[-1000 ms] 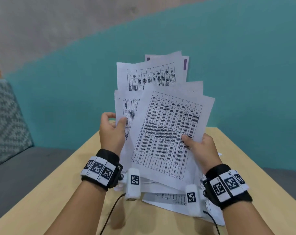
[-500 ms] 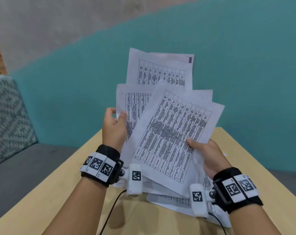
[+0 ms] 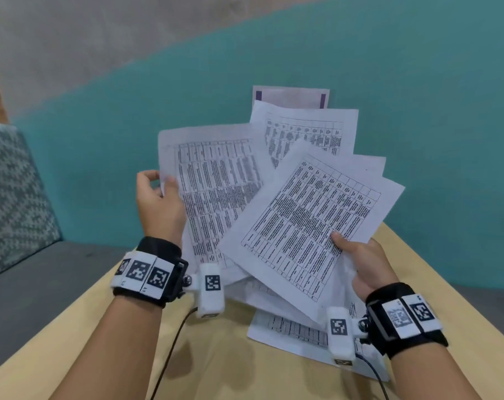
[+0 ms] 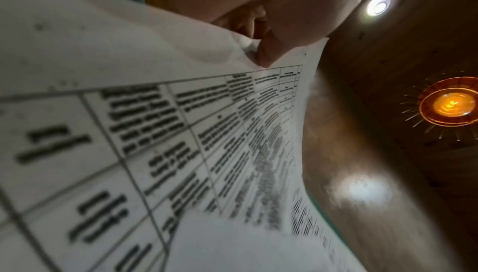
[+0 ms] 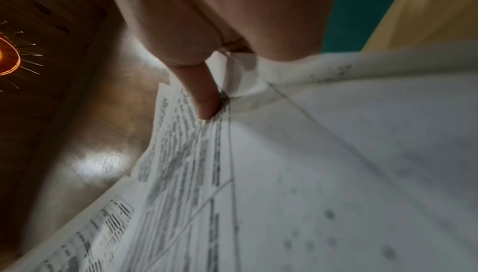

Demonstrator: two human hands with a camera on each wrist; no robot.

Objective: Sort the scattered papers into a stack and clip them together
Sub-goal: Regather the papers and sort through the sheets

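Note:
Several white printed sheets are held fanned out in the air above the wooden table (image 3: 210,368). My left hand (image 3: 158,203) pinches the left edge of an upright sheet with tables (image 3: 216,180), thumb in front (image 4: 269,51). My right hand (image 3: 363,264) grips the lower right of the front tilted sheet (image 3: 302,229) and the sheets behind it, thumb pressed on the print (image 5: 207,102). A sheet with purple marks (image 3: 291,96) sticks up at the back. One more printed sheet (image 3: 285,330) lies flat on the table under my right wrist. No clip is in view.
A grey patterned cushion (image 3: 11,192) and a grey seat (image 3: 43,284) are at the left. A teal and beige wall stands close behind the table. Cables hang from both wrist cameras over the tabletop.
The fan of sheets has spread wider. My left hand has drawn its sheet up and to the left, while my right hand has swung its sheets to the right and lower.

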